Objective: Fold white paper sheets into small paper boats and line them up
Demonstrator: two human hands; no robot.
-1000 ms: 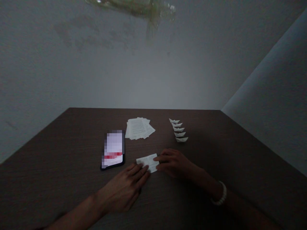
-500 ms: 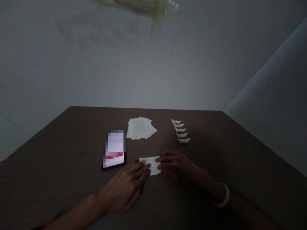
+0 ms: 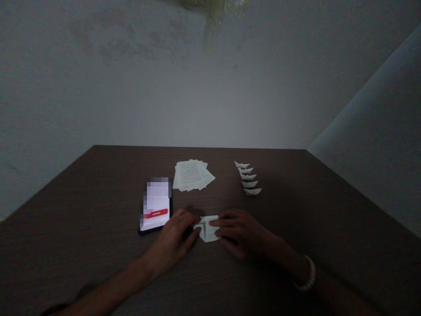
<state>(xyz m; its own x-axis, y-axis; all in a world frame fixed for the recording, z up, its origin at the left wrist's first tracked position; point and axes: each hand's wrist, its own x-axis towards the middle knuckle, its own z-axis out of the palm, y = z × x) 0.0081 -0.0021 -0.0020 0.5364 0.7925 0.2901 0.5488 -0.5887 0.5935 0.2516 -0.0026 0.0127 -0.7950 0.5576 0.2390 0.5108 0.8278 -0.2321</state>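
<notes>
A small white sheet of printed paper [image 3: 210,236] lies on the table between my two hands, its left end folded over with a crease showing. My left hand [image 3: 176,232] pinches that left end between thumb and fingers. From the other side, my right hand [image 3: 241,231] grips the right end, fingertips pressed on top of the sheet. The undersides of the fingers are hidden. A pale bracelet [image 3: 309,274] circles my right wrist.
A phone [image 3: 156,204] with a lit, partly blurred screen lies left of the paper. Behind it, a loose stack of printed sheets [image 3: 190,175] is fanned out. Several folded paper boats [image 3: 250,177] stand in a row at the right. The brown table [image 3: 131,160] meets a grey wall.
My left hand has changed from lying flat over the paper's left side to pinching its end. The left end now shows a fold. My right hand stays on the right end.
</notes>
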